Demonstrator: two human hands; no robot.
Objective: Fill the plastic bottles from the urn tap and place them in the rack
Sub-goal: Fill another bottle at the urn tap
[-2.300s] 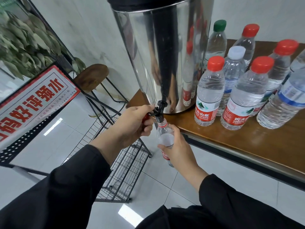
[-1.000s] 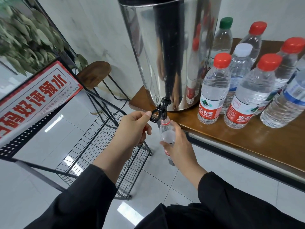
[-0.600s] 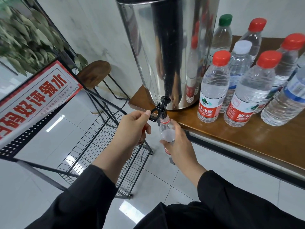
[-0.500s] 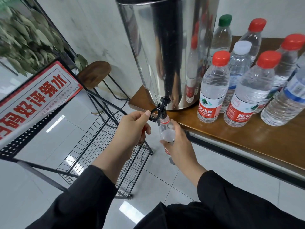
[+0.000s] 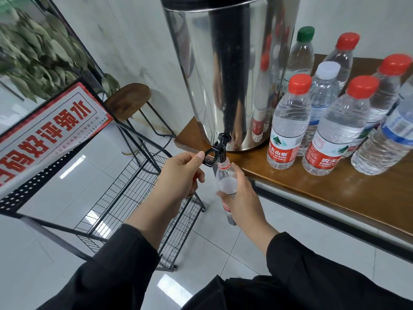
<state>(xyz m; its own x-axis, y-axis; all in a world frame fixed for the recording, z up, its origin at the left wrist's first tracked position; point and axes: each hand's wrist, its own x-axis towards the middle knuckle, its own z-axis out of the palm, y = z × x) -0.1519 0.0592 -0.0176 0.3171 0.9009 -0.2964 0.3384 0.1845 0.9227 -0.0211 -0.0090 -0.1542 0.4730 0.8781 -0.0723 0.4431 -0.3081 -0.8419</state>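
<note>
Nothing moved since before: both hands stayed at the tap [image 5: 214, 151].
Left hand [image 5: 178, 176] pinched its lever; right hand [image 5: 242, 202] gripped the bottle [image 5: 225, 182] below.

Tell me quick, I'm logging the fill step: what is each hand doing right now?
Left hand: thumb on the black plastic tap lever.
Right hand: holding the clear plastic bottle under the tap.
</note>
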